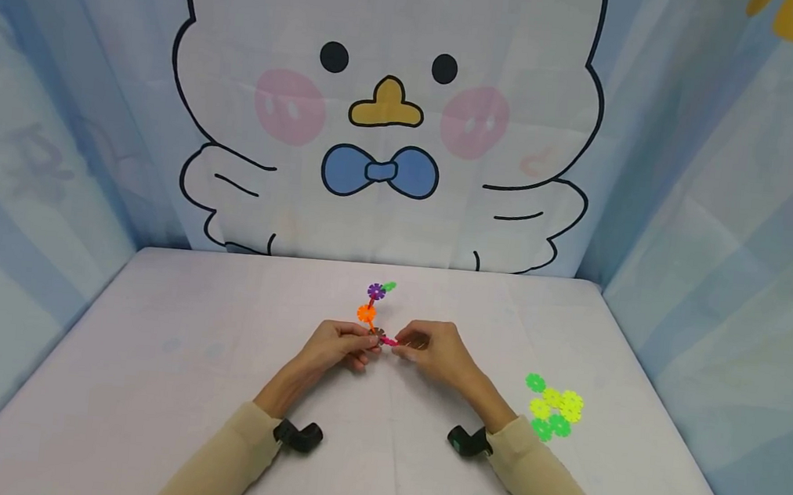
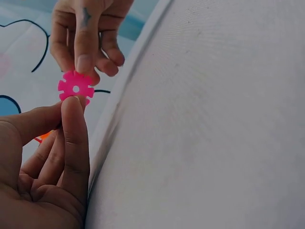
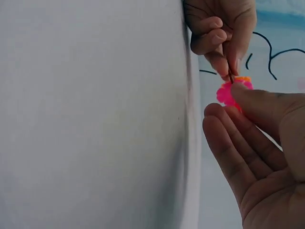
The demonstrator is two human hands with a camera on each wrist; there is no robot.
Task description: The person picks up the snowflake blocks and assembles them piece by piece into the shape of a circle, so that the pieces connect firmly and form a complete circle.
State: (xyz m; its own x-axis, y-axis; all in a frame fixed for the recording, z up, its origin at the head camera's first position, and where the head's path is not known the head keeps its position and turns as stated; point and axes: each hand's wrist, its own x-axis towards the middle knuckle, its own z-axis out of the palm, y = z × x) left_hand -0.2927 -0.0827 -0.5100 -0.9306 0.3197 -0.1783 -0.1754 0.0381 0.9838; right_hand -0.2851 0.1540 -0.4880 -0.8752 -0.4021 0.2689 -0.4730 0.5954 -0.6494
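A chain of notched snowflake discs rises from between the two hands. My left hand (image 1: 341,344) pinches the brown disc (image 1: 379,332) at its lower end between thumb and fingertips. Thumb and finger of my right hand (image 1: 442,352) grip a pink disc (image 2: 85,88) that meets the brown one. Away from the hands, an orange disc (image 1: 365,313) joins above the brown disc. A short red piece (image 1: 371,303) links it to a purple disc (image 1: 376,291), with a green disc (image 1: 389,286) at the tip. In the right wrist view, my thumb covers part of the pink disc.
Several loose green and yellow discs (image 1: 551,406) lie on the white tabletop (image 1: 220,326), right of the right forearm. A curtain printed with a cartoon bird (image 1: 377,222) hangs behind the table. Black wrist cameras (image 1: 300,436) sit at both cuffs.
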